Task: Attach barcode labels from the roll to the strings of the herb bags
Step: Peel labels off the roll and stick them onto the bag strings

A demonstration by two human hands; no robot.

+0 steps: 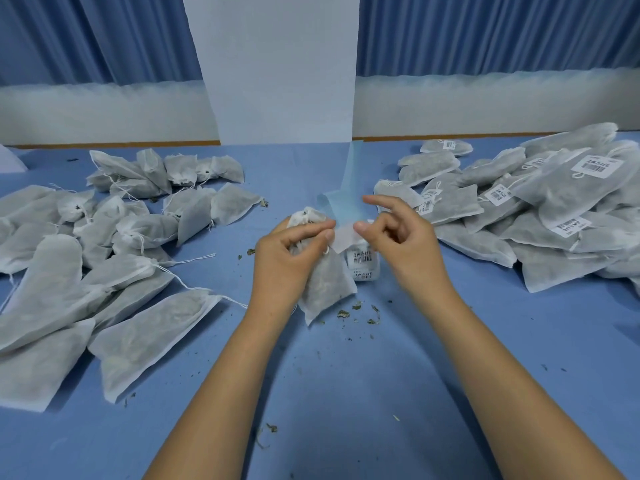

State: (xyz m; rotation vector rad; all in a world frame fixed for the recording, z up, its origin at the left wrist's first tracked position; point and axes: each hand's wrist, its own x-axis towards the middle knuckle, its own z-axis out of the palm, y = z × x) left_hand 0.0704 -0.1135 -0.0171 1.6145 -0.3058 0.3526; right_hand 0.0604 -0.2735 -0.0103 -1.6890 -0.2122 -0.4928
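bag: soft white mesh herb bag [329, 285], dried leaf inside, gripped by left hand [287, 251] above table [346, 375]
label: thin white label [344, 235] pinched by right hand [398, 237]
roll: label roll [363, 263] sat right behind bag

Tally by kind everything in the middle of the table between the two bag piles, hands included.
Hands: 2, left hand and right hand
herb bag, gripped in the left hand: 1
peeled label, pinched between both hands' fingers: 1
label roll: 1
blue backing strip: 1
Total: 6
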